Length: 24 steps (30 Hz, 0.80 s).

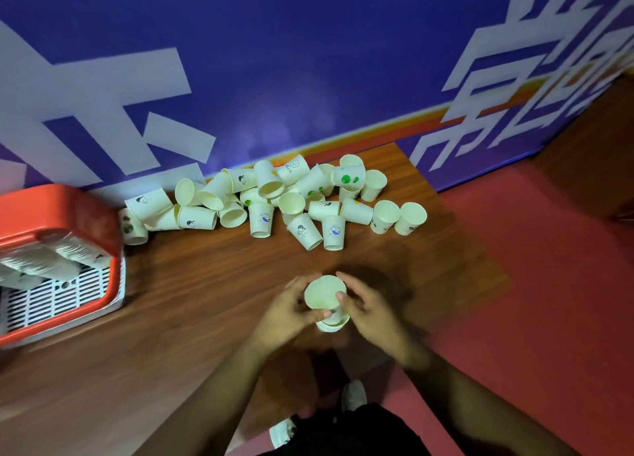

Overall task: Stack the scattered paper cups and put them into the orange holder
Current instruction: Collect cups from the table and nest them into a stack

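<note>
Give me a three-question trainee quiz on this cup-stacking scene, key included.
1. True or false: stacked cups already lie in the orange holder.
2. The loose pile of cups sits: A) on a chair; B) on the wooden table by the blue wall; C) in the holder.
3. Which hands grip the held cups?
Key: 1 true. 2 B. 3 Both, the left hand and the right hand.
</note>
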Tool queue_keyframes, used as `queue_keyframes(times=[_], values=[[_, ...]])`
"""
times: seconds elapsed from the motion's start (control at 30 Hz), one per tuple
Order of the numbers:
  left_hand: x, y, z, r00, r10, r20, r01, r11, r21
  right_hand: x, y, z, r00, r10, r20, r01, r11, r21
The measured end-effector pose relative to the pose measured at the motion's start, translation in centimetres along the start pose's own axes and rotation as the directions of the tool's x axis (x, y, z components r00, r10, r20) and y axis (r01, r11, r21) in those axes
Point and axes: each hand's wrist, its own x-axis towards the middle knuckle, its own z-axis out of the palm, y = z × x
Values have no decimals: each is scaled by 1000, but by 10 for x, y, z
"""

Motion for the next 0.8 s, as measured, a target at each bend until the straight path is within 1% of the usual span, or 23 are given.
queue_keyframes(times=[0.07, 0.13, 0.17, 0.27, 0.33, 0.4, 0.47, 0.53, 0.63, 0.73, 0.8], values=[[4, -10, 6, 1000, 11, 27, -15, 990, 140, -1, 14, 3, 1000, -22, 9, 22, 994, -103], [6, -22, 11, 999, 3, 52, -17, 965, 261, 1, 28, 7, 997, -68, 27, 73, 966, -247], [7, -27, 13, 997, -1, 71, -21, 949, 313, 2, 31, 8, 997, -58, 52, 70, 959, -275], [8, -36, 18, 993, 0, 115, -47, 913, 404, 7, 41, 11, 995, -29, 98, 54, 964, -259], [11, -37, 17, 993, 0, 119, -50, 907, 418, 10, 46, 7, 993, -31, 113, 55, 976, -213], [17, -36, 12, 994, -46, 102, 2, 918, 396, 18, 49, -4, 993, -15, 115, 34, 986, -161], [23, -29, 4, 991, -128, 49, 104, 936, 337, 30, 49, -17, 998, 13, 65, -5, 993, -116], [36, -19, -1, 977, -209, -48, 215, 946, 244, 53, 48, -34, 999, 41, 26, -38, 993, -109], [69, -2, -3, 950, -234, -208, 279, 935, 219, 92, 45, -55, 995, 103, 4, -101, 983, -155], [110, 1, -2, 882, -311, -354, 381, 913, 147, 130, 45, -63, 989, 151, 4, -149, 976, -156], [136, -4, -4, 824, -386, -416, 466, 878, 108, 154, 48, -62, 984, 176, 5, -173, 971, -164]])
